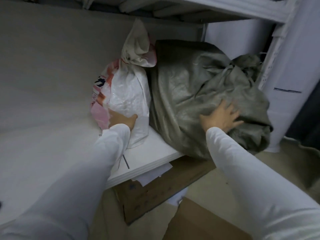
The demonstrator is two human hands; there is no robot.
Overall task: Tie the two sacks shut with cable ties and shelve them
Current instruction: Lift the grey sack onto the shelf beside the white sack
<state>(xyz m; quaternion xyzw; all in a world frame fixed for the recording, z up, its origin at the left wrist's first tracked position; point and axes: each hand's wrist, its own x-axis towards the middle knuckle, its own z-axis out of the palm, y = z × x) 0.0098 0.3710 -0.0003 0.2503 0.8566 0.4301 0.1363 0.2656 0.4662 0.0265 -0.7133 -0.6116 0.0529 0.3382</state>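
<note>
Two tied sacks lie side by side on the white shelf board [152, 153]. The white sack with pink and red print [128, 94] lies on the left, its neck gathered and tied at the far end. The grey-green sack [190, 87] fills the right side, its knotted neck pointing toward the shelf post, and its near end hangs over the shelf edge. My left hand [123, 120] rests against the near end of the white sack, thumb spread along it. My right hand [223, 116] presses flat with spread fingers on the grey-green sack.
A grey metal shelf post [277, 54] stands at the right, with another shelf level [216, 7] overhead. Below the shelf lie a brown cardboard sheet [155, 191], loose white papers [152, 174] and an open cardboard box [199, 222] on the floor.
</note>
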